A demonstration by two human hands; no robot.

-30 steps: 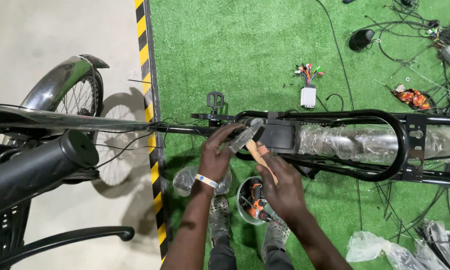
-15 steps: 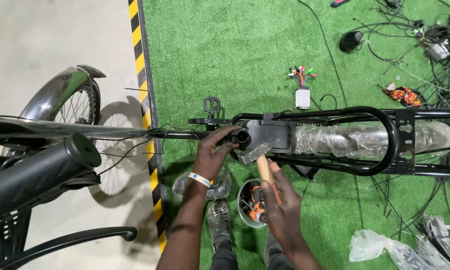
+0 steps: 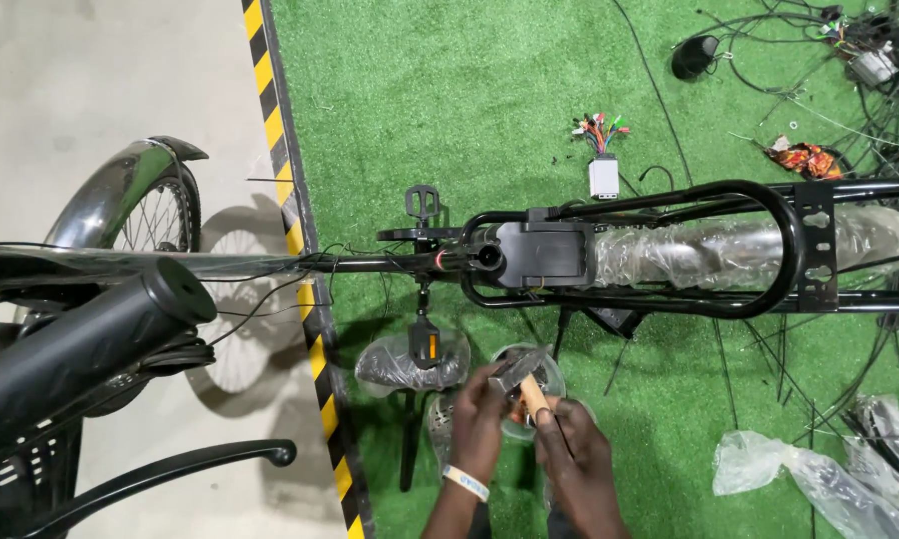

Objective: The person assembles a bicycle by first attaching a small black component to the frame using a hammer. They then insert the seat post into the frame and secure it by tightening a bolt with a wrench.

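A hammer with a steel head and a wooden handle is held low in the view, below the black bicycle frame. My right hand grips the wooden handle. My left hand holds the steel head from the left; a white wristband sits on that wrist. Both hands are well clear of the frame's open seat tube. Under the hammer lies a clear round container.
Pedals stick out near a plastic-wrapped saddle. A controller box with coloured wires, loose cables and plastic bags lie on the green turf. A yellow-black stripe borders concrete; a front wheel and handlebar grip are left.
Both hands have drawn the hammer down and away from the seat tube toward my body. The view has tilted so the frame sits higher.
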